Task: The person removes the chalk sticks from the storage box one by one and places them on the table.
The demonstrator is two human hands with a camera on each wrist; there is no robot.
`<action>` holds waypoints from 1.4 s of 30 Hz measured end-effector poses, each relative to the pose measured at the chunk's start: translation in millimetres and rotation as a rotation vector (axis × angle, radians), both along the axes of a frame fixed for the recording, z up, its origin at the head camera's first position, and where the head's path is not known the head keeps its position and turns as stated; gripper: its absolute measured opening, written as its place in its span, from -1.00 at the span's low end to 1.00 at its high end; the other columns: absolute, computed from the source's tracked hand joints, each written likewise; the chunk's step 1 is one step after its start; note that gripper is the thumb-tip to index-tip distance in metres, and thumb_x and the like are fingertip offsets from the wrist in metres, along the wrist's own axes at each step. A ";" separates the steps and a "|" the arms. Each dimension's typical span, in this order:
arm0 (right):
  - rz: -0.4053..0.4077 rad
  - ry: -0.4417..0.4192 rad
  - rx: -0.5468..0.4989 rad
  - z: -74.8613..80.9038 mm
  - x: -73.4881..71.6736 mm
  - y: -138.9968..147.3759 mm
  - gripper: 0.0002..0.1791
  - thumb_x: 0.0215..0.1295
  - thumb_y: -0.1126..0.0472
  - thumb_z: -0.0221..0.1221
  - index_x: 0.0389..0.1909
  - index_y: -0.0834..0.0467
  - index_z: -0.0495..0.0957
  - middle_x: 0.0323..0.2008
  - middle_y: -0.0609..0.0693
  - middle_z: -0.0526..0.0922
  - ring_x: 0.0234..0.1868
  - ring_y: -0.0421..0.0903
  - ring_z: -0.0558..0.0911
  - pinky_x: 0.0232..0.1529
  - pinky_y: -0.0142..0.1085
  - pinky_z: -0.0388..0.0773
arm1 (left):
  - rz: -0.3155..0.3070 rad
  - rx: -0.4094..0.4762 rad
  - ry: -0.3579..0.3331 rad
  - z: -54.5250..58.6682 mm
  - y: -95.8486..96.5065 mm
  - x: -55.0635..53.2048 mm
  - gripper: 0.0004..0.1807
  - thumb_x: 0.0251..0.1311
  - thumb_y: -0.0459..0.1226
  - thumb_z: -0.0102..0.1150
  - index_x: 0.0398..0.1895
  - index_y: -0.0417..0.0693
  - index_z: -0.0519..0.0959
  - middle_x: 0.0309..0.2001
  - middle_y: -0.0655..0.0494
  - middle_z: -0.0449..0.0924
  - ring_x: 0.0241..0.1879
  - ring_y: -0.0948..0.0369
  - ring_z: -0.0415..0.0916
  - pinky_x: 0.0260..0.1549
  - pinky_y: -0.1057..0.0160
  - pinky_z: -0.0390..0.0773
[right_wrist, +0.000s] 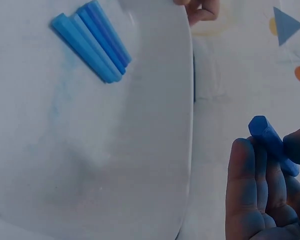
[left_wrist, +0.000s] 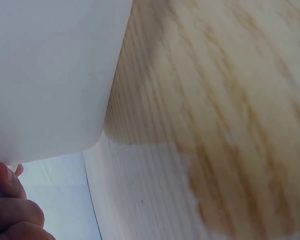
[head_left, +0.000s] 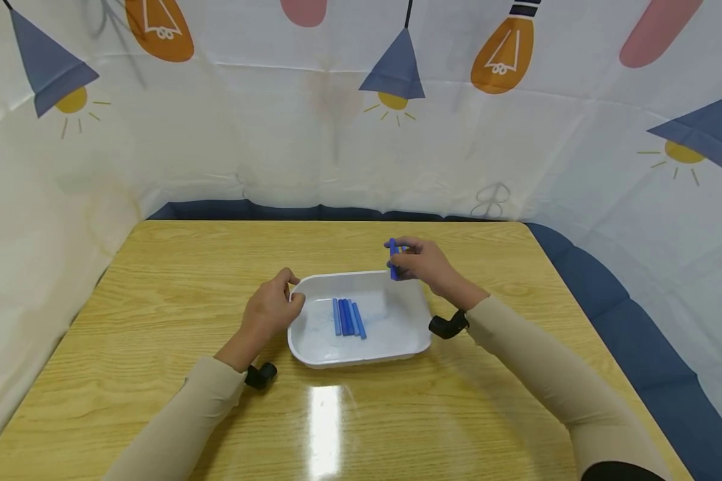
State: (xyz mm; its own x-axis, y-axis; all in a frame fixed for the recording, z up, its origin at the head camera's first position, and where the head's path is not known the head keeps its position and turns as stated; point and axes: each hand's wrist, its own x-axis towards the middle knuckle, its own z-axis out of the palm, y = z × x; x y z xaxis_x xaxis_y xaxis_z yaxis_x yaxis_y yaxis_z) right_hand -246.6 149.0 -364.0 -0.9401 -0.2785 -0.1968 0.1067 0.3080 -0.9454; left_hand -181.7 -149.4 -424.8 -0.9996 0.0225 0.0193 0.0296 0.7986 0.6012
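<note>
A white plastic tray [head_left: 391, 337] lies on the wooden table, and my left hand [head_left: 271, 307] grips its left rim between thumb and fingers. Several blue chalk sticks [head_left: 345, 317], some lighter than others, lie side by side in the left half of the tray. Over the tray's far right corner, my right hand [head_left: 421, 262] pinches a dark blue chalk stick [right_wrist: 272, 142] between thumb and fingers. Blue dust stains the right fingertips [right_wrist: 242, 155]. In the left wrist view, the curled left fingers [left_wrist: 12, 212] show below the tray's corner.
Faint blue smudges mark the tray floor. The yellowish wooden table [head_left: 174, 300] extends around the tray, with a bright light reflection near its front. Behind it hangs a white curtain [head_left: 277, 133] printed with lamps and bulbs. Dark blue padding [head_left: 626, 327] runs along the right edge.
</note>
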 end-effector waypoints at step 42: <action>-0.170 -0.017 0.150 -27.6 -65.9 34.1 -0.56 0.29 0.24 0.13 0.15 0.30 0.38 -0.02 0.23 0.54 -0.09 0.09 0.65 -0.03 -0.13 0.62 | -0.011 -0.005 0.006 1.7 -0.8 -3.7 -0.65 0.14 -0.16 0.00 -0.01 -0.04 0.45 -0.57 0.07 0.43 -0.66 0.18 0.30 -0.70 0.28 0.27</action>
